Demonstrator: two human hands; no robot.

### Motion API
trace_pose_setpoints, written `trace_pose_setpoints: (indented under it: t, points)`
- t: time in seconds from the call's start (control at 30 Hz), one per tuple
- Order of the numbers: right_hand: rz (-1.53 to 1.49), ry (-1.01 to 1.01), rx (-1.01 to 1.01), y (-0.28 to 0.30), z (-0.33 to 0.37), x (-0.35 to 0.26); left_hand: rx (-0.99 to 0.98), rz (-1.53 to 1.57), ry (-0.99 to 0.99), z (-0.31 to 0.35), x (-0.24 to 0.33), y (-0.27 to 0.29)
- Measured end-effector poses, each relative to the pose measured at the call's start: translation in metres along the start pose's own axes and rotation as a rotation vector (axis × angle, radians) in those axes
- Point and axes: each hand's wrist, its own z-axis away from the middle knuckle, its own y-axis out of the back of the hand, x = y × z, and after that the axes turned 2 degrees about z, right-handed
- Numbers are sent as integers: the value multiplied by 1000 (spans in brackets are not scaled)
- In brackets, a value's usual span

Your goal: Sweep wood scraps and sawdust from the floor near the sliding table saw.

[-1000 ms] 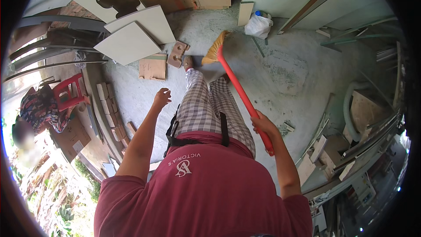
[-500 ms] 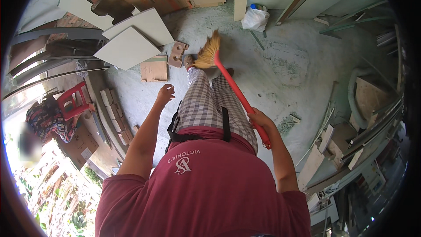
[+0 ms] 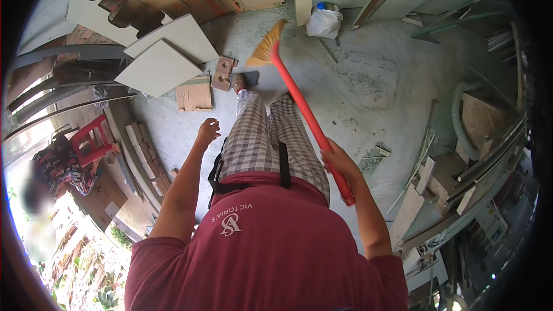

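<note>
A broom [image 3: 302, 106] with a red handle and a fan of yellow straw bristles slants across in front of my legs. My right hand [image 3: 340, 160] is wrapped round the handle near its lower end. The bristles show beyond my feet, a little right of a brown brick with holes [image 3: 223, 74]; I cannot tell whether they touch the floor. My left hand [image 3: 208, 131] hangs beside my left thigh with nothing in it, its fingers loosely bent and apart.
Pale boards [image 3: 158, 68] and flattened cardboard [image 3: 194, 93] lie ahead on the left. A red plastic chair [image 3: 92, 141] stands farther left. A white plastic bag [image 3: 324, 23] sits by the far panels. Wood scraps and planks [image 3: 435, 181] crowd the right side.
The broom's bristles have swung forward, farther from my feet. My right hand still grips the handle, and my left hand stays empty. The whole view has shifted slightly.
</note>
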Motion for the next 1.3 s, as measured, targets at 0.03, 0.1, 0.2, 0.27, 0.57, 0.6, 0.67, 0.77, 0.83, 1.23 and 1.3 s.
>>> trace_pose_setpoints:
  t: [0.03,0.1,0.2,0.27,0.57,0.6,0.67,0.77,0.83,1.23,1.3]
  points:
    - [-25,30,-30,-5,-28,-10,-17,2,0,3,4,3]
    - [-204,106,-148,-11,-78,-27,4,-14,15,10,9,9]
    - [-354,85,-184,-8,-123,-37,93,-12,-16,19,12,21]
    - [-440,66,-192,-6,-128,-21,71,-23,-22,24,8,30]
    - [-499,-102,224,1,3,119,-66,-81,-48,-6,-12,35]
    - [-486,-116,258,-5,23,123,-60,-103,-39,-12,-9,35]
    - [-461,-118,271,-21,56,119,-47,-105,-96,-23,-1,34]
    - [-402,-111,274,-47,79,97,-74,-34,-159,-29,12,36]
    - [-294,-107,248,-63,81,82,-79,-115,-138,-30,17,37]
    - [-138,101,127,-93,-19,40,-125,-224,-158,-29,15,55]
    - [-158,47,205,-93,8,56,-88,-227,-158,-29,10,60]
